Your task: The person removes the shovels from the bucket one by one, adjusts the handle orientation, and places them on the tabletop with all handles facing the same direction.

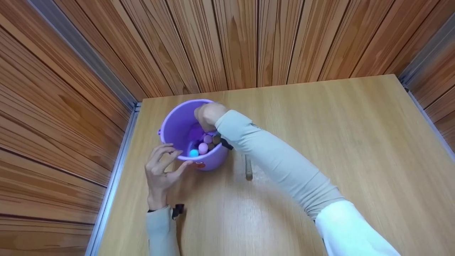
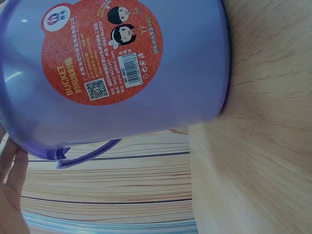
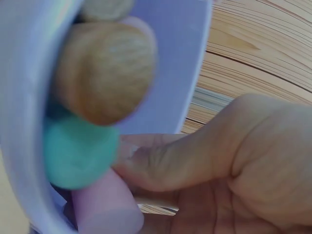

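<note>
Wood-grained panels (image 1: pixel 234 46) are set behind a pale table (image 1: pixel 337 142), at whose far left part a purple bucket (image 1: pixel 215 161) is stood. Inside it, a cyan piece (image 1: pixel 193 153), a pink piece (image 1: pixel 203 148) and a brown piece (image 1: pixel 216 139) are clustered low, among others partly hidden. The right hand (image 1: pixel 209 115) is lowered into the bucket, its fingers bent beside the pieces; whether one is pinched cannot be told. The rim is held lightly at its near left by the bent fingers and thumb of the left hand (image 1: pixel 161 169). The step in hand is judged to be handling the pieces inside — the next move would seem to call for a firm pinch, with the rim kept steady. Just beyond the bucket, a slender rod (image 1: pixel 248 170) is partly covered by the right sleeve (image 1: pixel 280 160); farther out, the table's left side is bordered by a metal rail (image 1: pixel 117 170).
</note>
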Demonstrator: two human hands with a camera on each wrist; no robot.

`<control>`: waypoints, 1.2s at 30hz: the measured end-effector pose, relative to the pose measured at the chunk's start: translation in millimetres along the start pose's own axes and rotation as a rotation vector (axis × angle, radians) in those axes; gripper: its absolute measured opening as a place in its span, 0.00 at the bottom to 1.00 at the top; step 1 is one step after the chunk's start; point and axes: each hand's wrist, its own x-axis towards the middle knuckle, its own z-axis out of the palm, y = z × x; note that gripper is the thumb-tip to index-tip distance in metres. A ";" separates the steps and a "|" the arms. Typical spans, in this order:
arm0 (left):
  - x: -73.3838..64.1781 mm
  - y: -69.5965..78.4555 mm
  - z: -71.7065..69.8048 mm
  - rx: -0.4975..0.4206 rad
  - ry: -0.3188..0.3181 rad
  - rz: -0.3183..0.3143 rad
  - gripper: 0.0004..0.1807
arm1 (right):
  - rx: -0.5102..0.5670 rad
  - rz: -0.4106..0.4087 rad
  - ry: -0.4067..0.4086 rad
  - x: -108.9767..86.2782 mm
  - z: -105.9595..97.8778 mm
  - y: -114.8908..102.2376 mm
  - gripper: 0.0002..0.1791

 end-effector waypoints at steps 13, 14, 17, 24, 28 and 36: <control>1.9 -3.6 -0.3 -0.013 -0.024 -0.011 0.29 | 0.097 -0.026 0.011 -31.7 -9.7 21.3 0.18; 1.7 -3.7 -1.0 -0.015 -0.031 -0.015 0.28 | 0.133 -0.018 0.009 -34.6 -8.9 24.7 0.19; 1.0 -4.4 -2.9 -0.034 -0.040 -0.018 0.28 | 0.217 -0.022 0.016 -42.7 -5.4 37.0 0.19; -1.2 -7.4 -6.3 -0.019 -0.034 -0.019 0.26 | 0.450 -0.125 0.058 -59.9 10.6 80.4 0.22; -0.3 -11.2 -7.1 0.011 -0.009 -0.001 0.27 | 0.619 -0.136 0.140 -66.4 27.2 103.7 0.28; -1.0 -12.7 -8.6 0.034 0.033 0.020 0.27 | 0.919 -0.166 0.223 -64.8 68.5 138.9 0.29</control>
